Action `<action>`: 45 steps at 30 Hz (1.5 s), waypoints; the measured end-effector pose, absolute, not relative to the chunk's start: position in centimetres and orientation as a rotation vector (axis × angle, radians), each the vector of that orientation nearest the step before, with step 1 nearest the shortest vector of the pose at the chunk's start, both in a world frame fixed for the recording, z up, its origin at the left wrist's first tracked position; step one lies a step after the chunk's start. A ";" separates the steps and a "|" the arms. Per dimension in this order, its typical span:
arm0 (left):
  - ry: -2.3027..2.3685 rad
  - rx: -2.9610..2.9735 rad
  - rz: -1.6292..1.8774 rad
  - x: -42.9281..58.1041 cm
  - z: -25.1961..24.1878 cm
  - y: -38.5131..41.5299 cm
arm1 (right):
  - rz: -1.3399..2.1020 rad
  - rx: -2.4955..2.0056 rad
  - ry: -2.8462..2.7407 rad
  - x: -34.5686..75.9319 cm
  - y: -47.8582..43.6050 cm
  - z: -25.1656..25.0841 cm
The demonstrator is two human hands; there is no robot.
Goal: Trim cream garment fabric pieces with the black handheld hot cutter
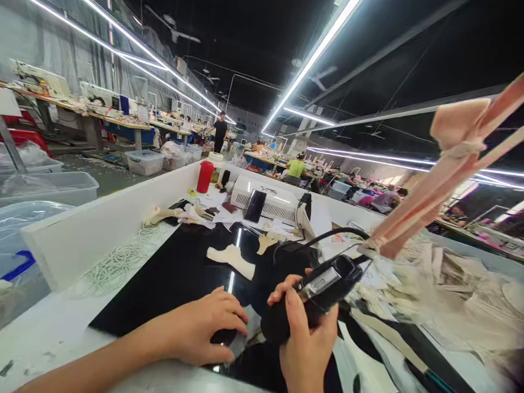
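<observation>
The right hand is wrapped round a black tool, fingers closed along its barrel with the thumb laid on top, so the grip is full and firm on the tool. It is held like a pen or iron, with the dark rounded end down toward the mat, which looks meant to bring that end onto the work. A cord runs off the tool's far end and loops away over the bench, slack enough that it does not seem to drag on the wrist. Just left of that grip, the left hand lies flat and spread on a dark piece on the black mat. The fingers are pressed down rather than curled, so it holds nothing and only pins the piece, probably to keep it from sliding under the tool. Beyond the grip lies a pale cut-out, apart from both hands, and farther off a white machine with a red bottle to its left. Up and right of the tool hangs a bundle of pink strips, and below it a heap of pale offcuts. A white wall rims the bench on the left hand's side. Other people work at tables well away.
</observation>
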State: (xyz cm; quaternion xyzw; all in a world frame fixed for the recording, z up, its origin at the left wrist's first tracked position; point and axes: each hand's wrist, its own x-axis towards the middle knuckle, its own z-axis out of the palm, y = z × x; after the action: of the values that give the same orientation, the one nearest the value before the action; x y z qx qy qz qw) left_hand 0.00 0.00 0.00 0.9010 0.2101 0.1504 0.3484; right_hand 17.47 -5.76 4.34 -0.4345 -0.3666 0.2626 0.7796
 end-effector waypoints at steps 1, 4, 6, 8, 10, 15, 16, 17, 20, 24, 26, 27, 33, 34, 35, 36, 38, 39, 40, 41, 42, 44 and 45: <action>0.542 2.333 0.397 0.0 0.0 0.0 | 0.583 -0.926 -0.775 17.0 -6.1 4.5; 0.531 2.327 0.421 0.0 0.1 0.0 | 0.615 -0.896 -0.745 16.0 -6.8 4.8; 0.521 2.325 0.442 0.0 0.1 0.0 | 0.627 -0.881 -0.745 15.7 -7.0 4.8; 0.510 2.329 0.456 0.0 0.1 0.1 | 0.621 -0.880 -0.748 15.5 -7.0 4.6; 0.498 2.339 0.448 0.0 0.0 0.2 | 0.607 -0.892 -0.755 15.4 -7.0 4.5; 0.478 2.360 0.415 -0.2 -0.1 0.4 | 0.611 -0.899 -0.771 15.7 -7.0 4.4; 0.476 2.357 0.408 -0.3 -0.1 0.4 | 0.605 -0.895 -0.778 16.0 -6.9 4.4; 0.475 2.353 0.403 -0.3 -0.1 0.5 | 0.588 -0.893 -0.790 16.5 -6.7 4.4; 0.485 2.334 0.424 -0.4 0.0 0.5 | 0.471 -0.903 -0.803 18.4 -6.1 4.5; 0.519 2.324 0.476 0.0 0.0 0.2 | 0.357 -0.951 -0.764 20.7 -5.2 4.3; 0.508 2.349 0.471 0.3 -0.1 -0.1 | 0.347 -0.960 -0.762 21.1 -5.0 4.2; 0.498 2.367 0.465 0.5 -0.1 -0.2 | 0.346 -0.961 -0.763 21.2 -4.9 4.1; 0.497 2.410 0.410 0.9 0.2 -0.5 | 0.342 -0.965 -0.762 20.9 -5.0 3.8; 0.498 2.409 0.404 0.9 0.2 -0.5 | 0.340 -0.966 -0.766 20.9 -5.0 3.8; 0.498 2.406 0.400 0.9 0.2 -0.4 | 0.339 -0.969 -0.774 20.9 -5.0 3.7; 0.495 2.403 0.398 0.8 0.2 -0.4 | 0.335 -0.970 -0.780 20.8 -5.1 3.7; 0.488 2.399 0.403 0.8 0.1 -0.3 | 0.335 -0.978 -0.798 20.8 -5.1 3.7; 0.483 2.397 0.408 0.8 0.1 -0.3 | 0.339 -0.985 -0.808 20.8 -5.2 3.7; 0.479 2.396 0.413 0.8 0.0 -0.3 | 0.345 -0.994 -0.817 20.8 -5.2 3.7; 0.477 2.396 0.413 0.8 0.0 -0.3 | 0.354 -1.003 -0.829 20.9 -5.3 3.7; 0.479 2.401 0.403 0.8 0.0 -0.3 | 0.359 -1.012 -0.834 21.0 -5.3 3.8; 0.494 2.413 0.368 0.8 0.1 -0.3 | 0.343 -1.020 -0.820 21.3 -5.4 3.9; 0.501 2.418 0.358 0.7 0.1 -0.3 | 0.326 -1.018 -0.808 21.5 -5.4 3.9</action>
State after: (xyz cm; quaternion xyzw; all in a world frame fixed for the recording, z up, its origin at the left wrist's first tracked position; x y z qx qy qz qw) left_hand 0.75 -0.31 0.11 0.9188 0.1904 0.1362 0.3177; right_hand 21.55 -5.38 3.95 -0.4720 -0.3745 0.1511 0.7837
